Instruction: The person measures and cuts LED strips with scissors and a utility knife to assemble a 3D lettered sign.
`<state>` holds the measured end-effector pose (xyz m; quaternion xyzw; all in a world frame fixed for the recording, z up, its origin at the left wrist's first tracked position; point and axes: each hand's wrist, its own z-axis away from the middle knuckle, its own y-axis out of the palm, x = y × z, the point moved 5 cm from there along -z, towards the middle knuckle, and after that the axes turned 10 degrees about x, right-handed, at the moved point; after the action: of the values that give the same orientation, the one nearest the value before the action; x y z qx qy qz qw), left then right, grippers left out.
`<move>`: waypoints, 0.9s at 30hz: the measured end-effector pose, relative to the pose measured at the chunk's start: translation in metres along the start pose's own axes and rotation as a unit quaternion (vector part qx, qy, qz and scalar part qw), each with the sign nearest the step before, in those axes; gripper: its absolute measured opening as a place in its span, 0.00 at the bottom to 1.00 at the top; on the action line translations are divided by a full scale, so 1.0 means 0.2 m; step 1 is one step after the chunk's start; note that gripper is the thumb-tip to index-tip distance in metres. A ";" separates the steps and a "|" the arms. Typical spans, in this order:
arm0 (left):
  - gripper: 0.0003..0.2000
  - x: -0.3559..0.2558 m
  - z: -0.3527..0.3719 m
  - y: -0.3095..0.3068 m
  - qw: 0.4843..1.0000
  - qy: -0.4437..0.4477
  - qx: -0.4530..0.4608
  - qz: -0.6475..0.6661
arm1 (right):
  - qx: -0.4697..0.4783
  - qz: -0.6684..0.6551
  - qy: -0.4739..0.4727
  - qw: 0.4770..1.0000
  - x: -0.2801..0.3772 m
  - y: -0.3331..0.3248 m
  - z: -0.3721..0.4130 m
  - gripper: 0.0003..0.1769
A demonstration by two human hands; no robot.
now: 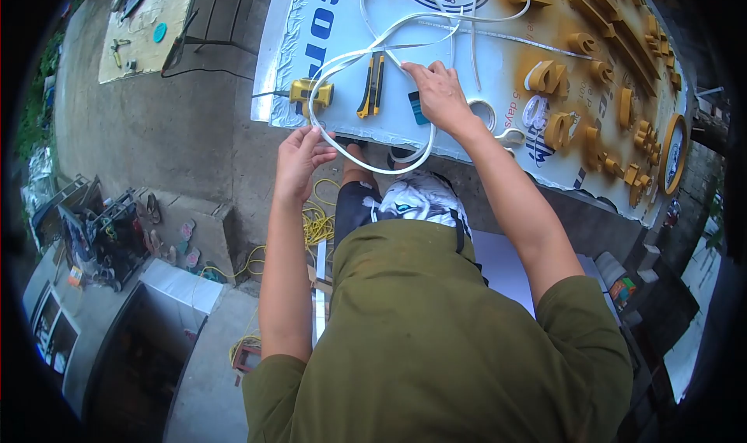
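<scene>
A long white flexible strip [372,50] lies in loose loops over the white printed board and hangs past its near edge. My left hand [298,163] pinches the strip between thumb and fingertips just off the board's edge. Over the board, my right hand [440,94] is closed, with its fingertips on another stretch of the same strip. Between the hands lies a yellow-and-black utility knife [372,86]. A small dark teal flat piece [418,108] rests beside my right hand. Near my left hand sits a yellow boxy device [313,93] with a dark cord.
Brown-coated raised letters and bars [559,129] cover the right part of the board [292,50]. A tape roll [482,114] and a white coil [535,111] lie nearer. Yellow cord [315,225] tangles on the floor. Another table [148,38] stands at upper left.
</scene>
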<state>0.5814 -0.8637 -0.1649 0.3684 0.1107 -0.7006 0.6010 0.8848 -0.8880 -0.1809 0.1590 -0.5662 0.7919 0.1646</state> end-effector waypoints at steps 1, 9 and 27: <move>0.14 0.00 0.00 0.00 1.000 -0.002 0.003 -0.001 | -0.001 0.008 0.006 1.000 0.01 -0.01 0.01 0.31; 0.13 0.02 -0.01 -0.02 0.999 -0.025 0.010 -0.019 | -0.068 -0.023 0.041 0.997 0.00 0.02 0.03 0.29; 0.12 0.09 -0.04 0.02 0.999 -0.037 0.019 -0.031 | -0.114 -0.200 0.145 0.962 0.30 0.14 -0.01 0.26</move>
<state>0.5869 -0.8738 -0.1806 0.3506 0.0863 -0.7338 0.5754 0.8183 -0.8902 -0.1796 0.1324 -0.5792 0.6875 0.4174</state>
